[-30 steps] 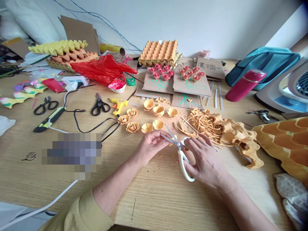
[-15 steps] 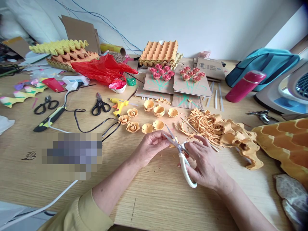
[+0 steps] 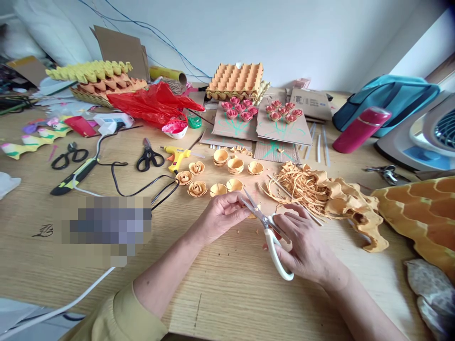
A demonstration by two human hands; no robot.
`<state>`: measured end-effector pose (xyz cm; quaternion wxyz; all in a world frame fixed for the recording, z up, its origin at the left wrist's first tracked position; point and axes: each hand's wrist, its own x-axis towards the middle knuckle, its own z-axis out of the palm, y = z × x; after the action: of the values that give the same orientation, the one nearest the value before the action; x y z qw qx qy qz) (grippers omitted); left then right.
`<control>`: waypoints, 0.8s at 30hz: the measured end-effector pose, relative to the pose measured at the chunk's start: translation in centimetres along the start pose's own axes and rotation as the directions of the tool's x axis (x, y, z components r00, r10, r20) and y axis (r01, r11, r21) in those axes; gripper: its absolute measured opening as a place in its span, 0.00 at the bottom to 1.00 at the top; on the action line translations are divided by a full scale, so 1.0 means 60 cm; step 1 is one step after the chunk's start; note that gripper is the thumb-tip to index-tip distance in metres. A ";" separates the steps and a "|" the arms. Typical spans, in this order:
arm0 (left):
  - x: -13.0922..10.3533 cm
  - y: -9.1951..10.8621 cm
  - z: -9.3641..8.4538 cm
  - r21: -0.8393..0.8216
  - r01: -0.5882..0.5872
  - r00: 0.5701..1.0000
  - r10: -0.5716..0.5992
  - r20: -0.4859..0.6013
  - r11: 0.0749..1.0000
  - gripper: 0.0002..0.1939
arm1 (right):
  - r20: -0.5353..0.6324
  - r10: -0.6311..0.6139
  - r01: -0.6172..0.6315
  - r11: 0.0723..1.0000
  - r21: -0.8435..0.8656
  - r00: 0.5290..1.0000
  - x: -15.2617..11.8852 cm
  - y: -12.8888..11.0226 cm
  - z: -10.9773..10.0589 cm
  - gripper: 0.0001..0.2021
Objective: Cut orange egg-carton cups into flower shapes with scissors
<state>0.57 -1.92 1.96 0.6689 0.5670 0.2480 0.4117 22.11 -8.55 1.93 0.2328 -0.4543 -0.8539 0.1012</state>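
My right hand [image 3: 307, 248] grips white-handled scissors [image 3: 279, 260], whose slightly parted blades point up and left. Between the fingertips of my left hand [image 3: 222, 218] is a small orange egg-carton piece [image 3: 255, 211], mostly hidden by fingers and blades. The blades lie right against it. Just beyond my left hand stand cut egg-carton cups [image 3: 235, 165]. Left of these, several rolled carton roses [image 3: 197, 189] rest on the table. A heap of carton strips [image 3: 300, 187] lies past my right hand.
A yellow glue gun [image 3: 176, 156], black scissors [image 3: 149, 156] and a utility knife [image 3: 74, 176] lie to the left. Cardboard panels with pink flowers [image 3: 280, 132] stand behind the cups. At right are a pink flask [image 3: 362, 130], a fan [image 3: 415, 149] and a large egg tray [image 3: 423, 213].
My right hand and the scissors have shifted very slightly down and right. My left hand keeps its pinch on the carton piece. The whole view has moved a little.
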 end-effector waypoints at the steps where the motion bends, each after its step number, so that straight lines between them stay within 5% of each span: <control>1: 0.000 0.001 -0.001 0.009 -0.006 1.000 0.006 0.002 1.000 0.05 | 0.001 -0.002 0.002 1.000 0.000 1.000 0.000 0.000 0.000 0.10; 16: -0.001 0.017 -0.021 0.176 0.005 1.000 -0.009 0.024 0.984 0.08 | 0.026 -0.019 0.016 0.994 0.104 0.999 -0.001 -0.002 -0.002 0.12; 24: 0.005 0.003 -0.022 0.096 0.057 0.998 -0.057 0.004 0.994 0.09 | -0.054 0.223 -0.193 0.923 0.333 0.973 0.000 0.005 0.006 0.12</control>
<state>-0.35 -0.95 1.90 0.6532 0.5926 0.2814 0.3780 22.14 -8.35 1.50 0.3311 -0.5017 -0.7610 0.2442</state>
